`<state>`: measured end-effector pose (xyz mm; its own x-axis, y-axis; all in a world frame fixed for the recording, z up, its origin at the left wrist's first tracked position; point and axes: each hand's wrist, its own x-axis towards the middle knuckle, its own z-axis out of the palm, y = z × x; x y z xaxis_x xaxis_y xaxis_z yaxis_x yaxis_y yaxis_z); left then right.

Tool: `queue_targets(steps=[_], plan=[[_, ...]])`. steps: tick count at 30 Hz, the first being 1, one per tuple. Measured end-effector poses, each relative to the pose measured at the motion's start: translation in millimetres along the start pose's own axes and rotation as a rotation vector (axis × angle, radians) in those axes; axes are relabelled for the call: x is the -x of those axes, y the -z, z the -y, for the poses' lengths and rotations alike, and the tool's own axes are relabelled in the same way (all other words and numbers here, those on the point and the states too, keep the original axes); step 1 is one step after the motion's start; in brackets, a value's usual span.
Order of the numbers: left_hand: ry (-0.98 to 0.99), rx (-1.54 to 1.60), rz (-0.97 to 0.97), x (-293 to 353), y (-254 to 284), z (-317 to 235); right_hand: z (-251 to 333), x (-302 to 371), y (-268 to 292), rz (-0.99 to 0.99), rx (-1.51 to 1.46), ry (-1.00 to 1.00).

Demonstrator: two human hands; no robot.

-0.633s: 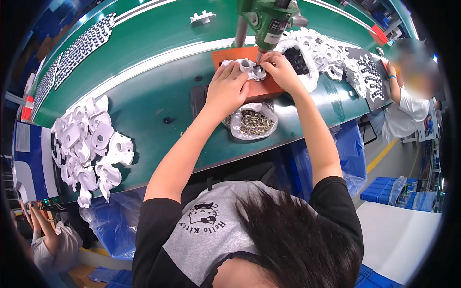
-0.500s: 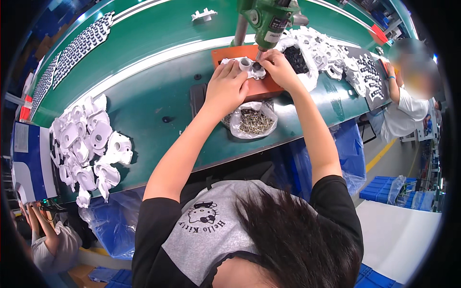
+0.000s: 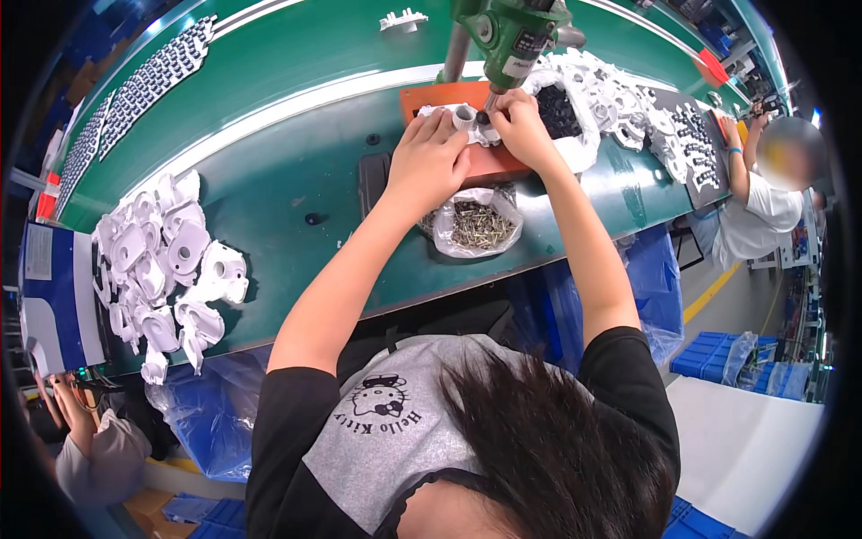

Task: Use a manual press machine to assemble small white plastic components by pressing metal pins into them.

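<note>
While the white part (image 3: 489, 136) lies on the orange block (image 3: 494, 163), long axis running left to right, the left hand (image 3: 429, 166) drapes close-set fingers over its left end; the right hand (image 3: 523, 133), nearer the black knob (image 3: 482, 118), bunches its fingertips. Whether either grips, I cannot tell.

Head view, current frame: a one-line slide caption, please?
Left hand on a white part, right hand at a black piece, over an orange block beneath a green machine head.

Wearer's two hands (image 3: 427, 165), one orange block (image 3: 499, 165), apparently one fastener bag (image 3: 444, 236)
</note>
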<state>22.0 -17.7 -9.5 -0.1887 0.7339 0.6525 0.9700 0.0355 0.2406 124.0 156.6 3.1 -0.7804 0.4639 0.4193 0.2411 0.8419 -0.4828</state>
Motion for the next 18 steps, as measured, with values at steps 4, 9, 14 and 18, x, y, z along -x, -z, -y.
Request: queue_targets(steps=[4, 9, 14, 18], plan=[[-0.001, -0.03, 0.037, -4, 3, -4, 3, 5, 8, -0.013, -0.19, -0.066], [-0.031, -0.179, 0.083, -15, -1, -16, 21, 33, 26, -0.086, -0.375, -0.192], [0.032, -0.187, 0.112, -15, -3, -19, 54, 76, 51, 0.108, -0.252, -0.199], [0.042, -0.2, 0.148, -16, -3, -18, 63, 105, 30, 0.15, 0.099, 0.158]])
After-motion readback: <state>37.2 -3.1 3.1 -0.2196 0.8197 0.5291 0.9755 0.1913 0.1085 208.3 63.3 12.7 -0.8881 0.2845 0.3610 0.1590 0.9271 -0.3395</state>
